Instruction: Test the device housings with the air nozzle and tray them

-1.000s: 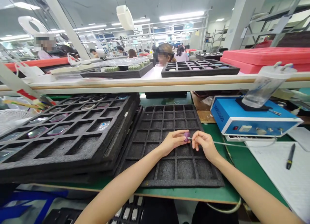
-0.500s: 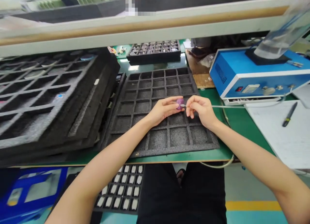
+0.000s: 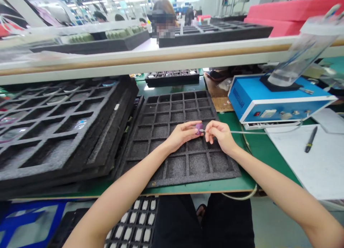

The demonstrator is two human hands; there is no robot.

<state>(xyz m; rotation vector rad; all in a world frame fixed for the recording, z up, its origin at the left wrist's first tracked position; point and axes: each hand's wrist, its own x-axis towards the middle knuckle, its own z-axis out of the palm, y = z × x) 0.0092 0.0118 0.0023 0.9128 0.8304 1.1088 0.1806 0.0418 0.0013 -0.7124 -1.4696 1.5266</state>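
Currently, small purple piece (image 3: 199,128) is held above the middle foam tray (image 3: 174,179); left hand (image 3: 182,134) pinches it, thumb against fingers; right hand (image 3: 218,135), fingers curled narrow, grips end of grey tube (image 3: 247,132), metal tip (image 3: 202,131) at the piece, contact too small to confirm; stacked foam trays (image 3: 90,151) left of the middle foam tray; blue box (image 3: 249,112) right of its far half; paper (image 3: 325,162) with pen (image 3: 311,140) to its right.

We've got a purple part (image 3: 199,127) in left hand (image 3: 182,135), thin tube (image 3: 249,132) in right hand (image 3: 220,134), mid-frame over black tray (image 3: 193,178); blue box (image 3: 252,94) at frame right.
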